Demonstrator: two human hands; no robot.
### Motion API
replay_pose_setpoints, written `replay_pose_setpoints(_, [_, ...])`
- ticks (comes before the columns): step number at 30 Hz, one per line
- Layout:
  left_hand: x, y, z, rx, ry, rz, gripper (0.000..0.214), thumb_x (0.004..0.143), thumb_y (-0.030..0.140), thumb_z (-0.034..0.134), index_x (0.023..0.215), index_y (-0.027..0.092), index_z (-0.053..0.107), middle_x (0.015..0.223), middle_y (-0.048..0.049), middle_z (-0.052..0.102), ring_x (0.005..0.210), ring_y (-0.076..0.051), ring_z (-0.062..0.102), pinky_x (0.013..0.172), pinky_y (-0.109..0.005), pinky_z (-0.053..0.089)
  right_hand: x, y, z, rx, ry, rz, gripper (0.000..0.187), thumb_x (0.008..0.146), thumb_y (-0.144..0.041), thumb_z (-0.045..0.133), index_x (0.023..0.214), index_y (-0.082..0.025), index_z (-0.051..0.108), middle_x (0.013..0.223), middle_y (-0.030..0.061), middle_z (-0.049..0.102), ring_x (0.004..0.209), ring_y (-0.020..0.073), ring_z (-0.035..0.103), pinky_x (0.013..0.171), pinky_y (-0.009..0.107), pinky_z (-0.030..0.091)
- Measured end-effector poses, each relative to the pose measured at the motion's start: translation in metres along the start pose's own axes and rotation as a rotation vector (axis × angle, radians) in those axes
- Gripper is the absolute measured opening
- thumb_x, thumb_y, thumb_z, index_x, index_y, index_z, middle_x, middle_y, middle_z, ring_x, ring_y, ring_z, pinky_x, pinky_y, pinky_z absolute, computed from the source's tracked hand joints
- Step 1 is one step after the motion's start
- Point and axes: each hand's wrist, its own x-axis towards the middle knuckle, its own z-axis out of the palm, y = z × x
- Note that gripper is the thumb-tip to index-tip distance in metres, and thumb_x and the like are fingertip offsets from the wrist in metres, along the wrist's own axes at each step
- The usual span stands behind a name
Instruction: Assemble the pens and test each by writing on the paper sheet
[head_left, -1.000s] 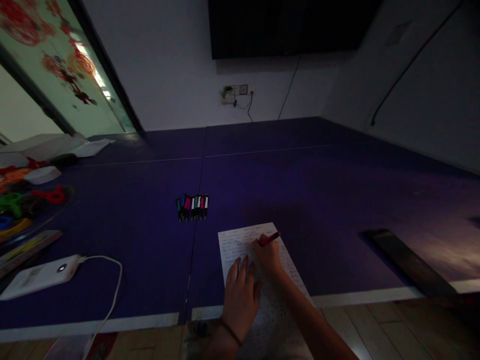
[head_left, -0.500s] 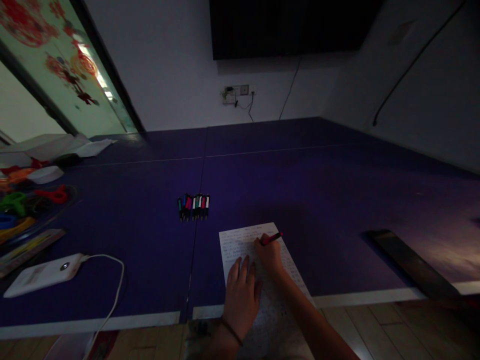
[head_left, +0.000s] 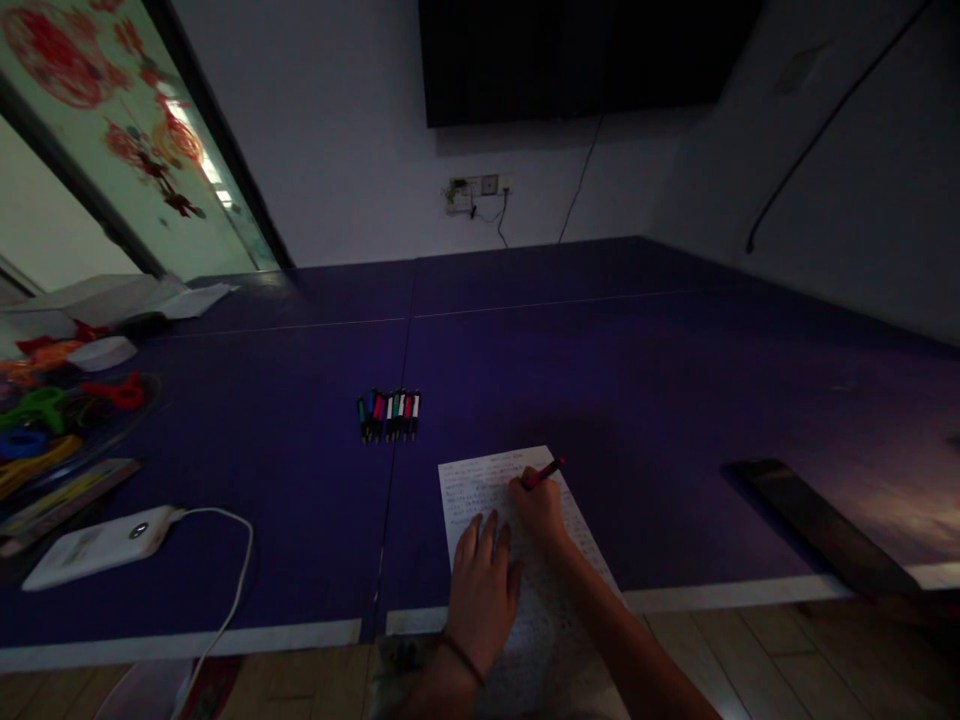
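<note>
A white sheet of paper (head_left: 480, 478) covered in small writing lies on the dark blue table (head_left: 600, 380) near its front edge. My left hand (head_left: 480, 590) rests flat on the sheet, fingers stretched out. My right hand (head_left: 538, 510) is closed round a red pen (head_left: 544, 472), its tip down on the upper part of the sheet. A row of several pens (head_left: 388, 414) with coloured grips lies on the table beyond the paper, to the left.
A white device (head_left: 97, 545) with a white cable (head_left: 225, 590) sits at the front left. Further left lie a ruler (head_left: 67, 500) and a tray of coloured scissors (head_left: 52, 415). A dark flat bar (head_left: 817, 525) lies at the right. Papers (head_left: 135, 297) are at the far left.
The view has drifted slightly, so things sit a little right of before. My right hand with the pen has barely shifted on the sheet; my left hand stays flat.
</note>
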Motion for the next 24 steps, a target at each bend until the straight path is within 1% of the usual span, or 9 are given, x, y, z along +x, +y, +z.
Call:
replay_pose_setpoints(4, [0.0, 0.0, -0.001, -0.035, -0.018, -0.014, 0.035, 0.08, 0.028, 0.04, 0.113, 0.017, 0.048, 0.125, -0.0065, 0.042, 0.116, -0.025, 0.033, 0.09, -0.042, 0.038, 0.003, 0.003, -0.005, 0.163, -0.027, 0.082, 0.02, 0.058, -0.03, 0.045, 0.045, -0.021, 0.032, 0.039, -0.0054, 0.033, 0.039, 0.0088, 0.032, 0.04, 0.022, 0.024])
replay_pose_setpoints(7, [0.001, -0.003, 0.0, -0.076, -0.036, -0.018, 0.035, 0.079, 0.028, 0.043, 0.113, 0.019, 0.047, 0.125, -0.0058, 0.042, 0.116, -0.025, 0.033, 0.09, -0.043, 0.038, 0.015, 0.003, -0.009, 0.433, -0.193, 0.175, 0.027, 0.063, -0.038, 0.046, 0.047, -0.02, 0.034, 0.038, -0.0062, 0.032, 0.037, 0.0082, 0.032, 0.037, 0.021, 0.023])
replay_pose_setpoints(10, [0.004, -0.008, 0.0, -0.16, -0.056, -0.017, 0.034, 0.079, 0.027, 0.043, 0.112, 0.019, 0.048, 0.124, -0.0058, 0.043, 0.115, -0.023, 0.034, 0.091, -0.043, 0.038, 0.036, -0.006, -0.009, 0.697, -0.367, 0.164, 0.029, 0.061, -0.037, 0.054, 0.049, -0.019, 0.035, 0.039, -0.0073, 0.034, 0.037, 0.0068, 0.033, 0.038, 0.02, 0.025])
replay_pose_setpoints(13, [0.009, -0.013, -0.002, -0.268, -0.084, -0.046, 0.03, 0.08, 0.027, 0.042, 0.108, 0.021, 0.05, 0.122, -0.006, 0.045, 0.113, -0.022, 0.037, 0.091, -0.043, 0.038, 0.054, -0.014, -0.004, 0.898, -0.464, 0.171, 0.026, 0.058, -0.035, 0.062, 0.062, -0.017, 0.044, 0.042, -0.0097, 0.035, 0.034, 0.0042, 0.03, 0.035, 0.017, 0.021])
replay_pose_setpoints(16, [0.01, -0.021, -0.005, -0.418, -0.164, -0.073, 0.031, 0.08, 0.029, 0.042, 0.108, 0.021, 0.051, 0.124, -0.0062, 0.043, 0.114, -0.021, 0.035, 0.095, -0.042, 0.034, 0.063, -0.01, 0.006, 1.125, -0.502, 0.265, 0.032, 0.066, -0.043, 0.056, 0.083, -0.017, 0.05, 0.043, -0.0114, 0.032, 0.029, 0.0026, 0.021, 0.03, 0.016, 0.014])
replay_pose_setpoints(18, [0.011, -0.03, -0.007, -0.564, -0.252, -0.088, 0.032, 0.079, 0.032, 0.044, 0.109, 0.023, 0.051, 0.126, -0.0054, 0.041, 0.117, -0.02, 0.033, 0.097, -0.04, 0.031, 0.065, -0.003, 0.012, 1.258, -0.512, 0.349, 0.032, 0.067, -0.041, 0.056, 0.088, -0.017, 0.053, 0.044, -0.0093, 0.038, 0.03, 0.0033, 0.029, 0.03, 0.016, 0.02])
replay_pose_setpoints(21, [0.027, -0.051, -0.011, -0.861, -0.354, -0.158, 0.035, 0.076, 0.037, 0.047, 0.109, 0.024, 0.052, 0.123, -0.0059, 0.045, 0.114, -0.02, 0.039, 0.097, -0.037, 0.03, 0.065, 0.007, 0.017, 1.401, -0.522, 0.422, 0.024, 0.064, -0.024, 0.063, 0.086, -0.018, 0.057, 0.065, -0.0013, 0.058, 0.054, 0.0077, 0.053, 0.047, 0.018, 0.041])
replay_pose_setpoints(23, [0.053, -0.064, -0.013, -1.093, -0.327, -0.264, 0.037, 0.076, 0.038, 0.048, 0.108, 0.02, 0.054, 0.116, -0.0089, 0.052, 0.106, -0.02, 0.047, 0.094, -0.036, 0.034, 0.065, 0.01, 0.018, 1.475, -0.546, 0.407, 0.025, 0.063, -0.015, 0.063, 0.087, -0.021, 0.057, 0.085, 0.0012, 0.062, 0.074, 0.0116, 0.058, 0.065, 0.023, 0.045])
replay_pose_setpoints(24, [0.069, -0.069, -0.013, -1.176, -0.235, -0.317, 0.037, 0.075, 0.038, 0.05, 0.106, 0.018, 0.055, 0.113, -0.01, 0.053, 0.105, -0.02, 0.048, 0.094, -0.036, 0.033, 0.065, 0.01, 0.018, 1.503, -0.559, 0.394, 0.024, 0.064, -0.014, 0.061, 0.087, -0.022, 0.057, 0.092, 0.0012, 0.061, 0.081, 0.013, 0.058, 0.071, 0.026, 0.045])
